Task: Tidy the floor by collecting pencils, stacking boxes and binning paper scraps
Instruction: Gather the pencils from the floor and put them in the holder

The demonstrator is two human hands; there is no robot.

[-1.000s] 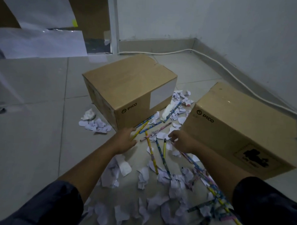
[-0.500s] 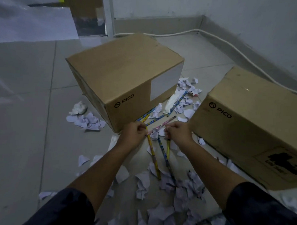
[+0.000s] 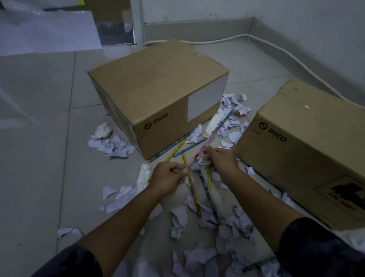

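A pink pencil is lifted off the floor, slanting up to the right. My left hand pinches its lower end and my right hand grips it near the middle. Several yellow and blue pencils lie on the tiles beneath my hands, some running under the boxes' gap. Two brown PICO cardboard boxes stand on the floor: one ahead of me, the other to the right. White paper scraps are strewn between and in front of the boxes.
A further heap of paper scraps lies left of the middle box. A white cable runs along the skirting at the back and right wall. White sheeting covers the far left. Grey tiles spread to the left.
Both hands came together on the pink pencil and raised it off the floor; a second ago they were apart, touching the scattered pencils. The view moved closer to the boxes.
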